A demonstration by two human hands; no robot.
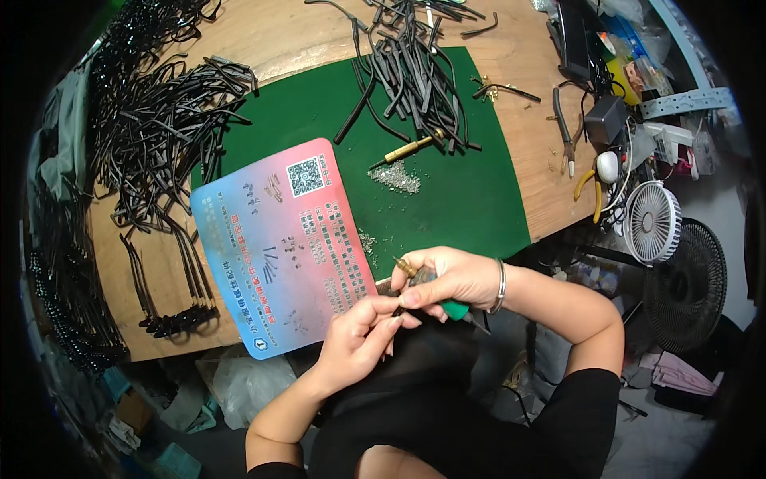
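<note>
In front of my body, my right hand [447,279] is wrapped round a slim hand tool, probably a screwdriver, with a brass-coloured end [405,267] and a green part [455,309]. Its thumb and finger meet the fingertips of my left hand [357,338]. The left fingers are pinched around something small and dark that I cannot make out. Just beyond the hands lies a pink-and-blue printed mat [295,231] with small metal parts in groups. On the green mat [471,199] are a heap of tiny silvery screws [395,178] and a brass screwdriver [408,149].
Black eyeglass temples lie heaped at the far middle [411,76] and on the left [159,120]. Pliers [565,132] and a yellow-handled tool [589,195] rest at the right. A white fan [653,222] and a black fan [685,283] stand beyond the table's right edge.
</note>
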